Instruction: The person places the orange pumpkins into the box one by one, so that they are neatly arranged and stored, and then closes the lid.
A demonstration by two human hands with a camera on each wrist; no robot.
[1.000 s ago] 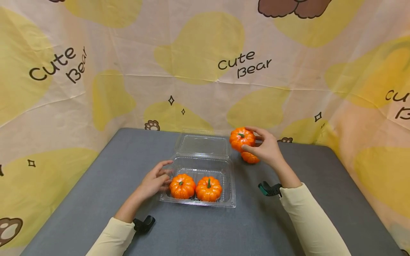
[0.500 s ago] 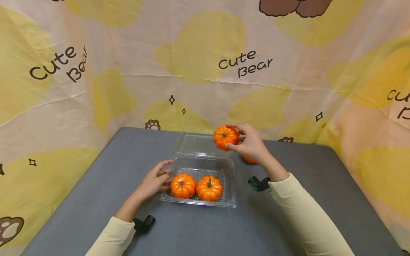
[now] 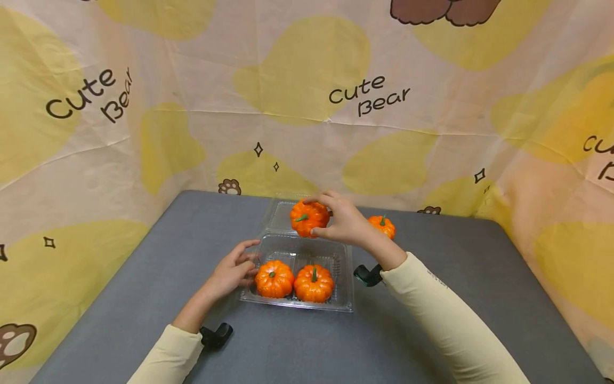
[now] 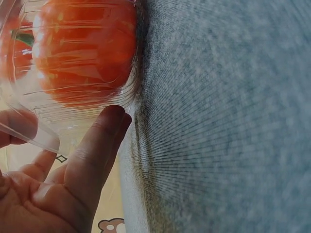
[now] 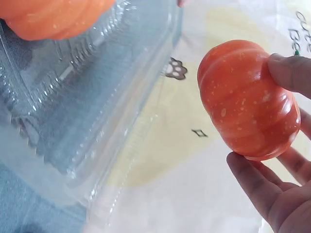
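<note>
My right hand (image 3: 347, 224) holds an orange toy pumpkin (image 3: 307, 217) with a green stem, thumb and fingers on opposite sides, above the back part of an open clear plastic clamshell container (image 3: 342, 266). In the right wrist view, that pumpkin (image 5: 245, 99) is apart from the plastic. Two more pumpkins sit side by side in the container's front half, a left one (image 3: 274, 279) and a right one (image 3: 314, 284). At the container's left side, my left hand (image 3: 230, 273) touches the plastic wall with extended fingers, as the left wrist view shows a fingertip (image 4: 112, 114) against it.
Another pumpkin (image 3: 382, 226) rests on the grey table (image 3: 297, 346), right of the container. The clear lid (image 3: 280, 213) lies folded back behind the container. A printed cloth backdrop (image 3: 297, 69) stands behind and along both sides.
My right hand has carried the pumpkin leftward from beside the container to above its back part, uncovering the pumpkin left on the table. My left hand stays in place.
</note>
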